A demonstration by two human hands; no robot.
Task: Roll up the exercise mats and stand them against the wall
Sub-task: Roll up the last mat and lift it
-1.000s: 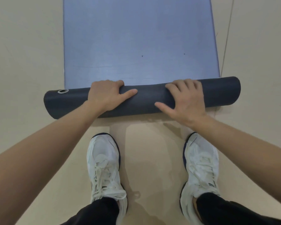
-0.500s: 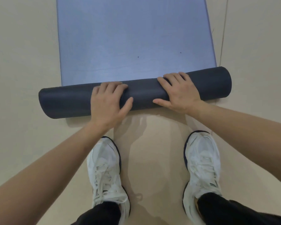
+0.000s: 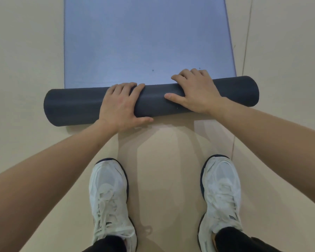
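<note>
Pale beige floor point(image 3: 25, 88) all round, one thin seam line point(image 3: 246, 33) running away on the right, and no wall in shot. Down the middle lies the blue mat point(image 3: 147, 42), and most of it is flat, stretching off the far edge of the view. Its near end is wound into a dark roll point(image 3: 76, 106) lying across the floor just beyond a pair of white shoes point(image 3: 109, 197).

Both hands are on that roll. The left hand point(image 3: 120, 106) sits near the middle, fingers hooked over the far side and thumb spread along the near underside, so it is clamped round the tube. The right hand point(image 3: 196, 91) sits further right, fingertips curled over the top onto the seam where roll meets flat mat, thumb pressed on the near face. That looks like a grip made for pushing and tucking at once: palms drive it away, fingers hold the wrap tight.

Look at the angle, though. The right end sits farther away than the left, so the roll is a little skewed. My call is that the left side needs to catch up, or the ends may spiral out unevenly. This is early in the job, with a lot of mat left to wind, and standing it up comes later.
</note>
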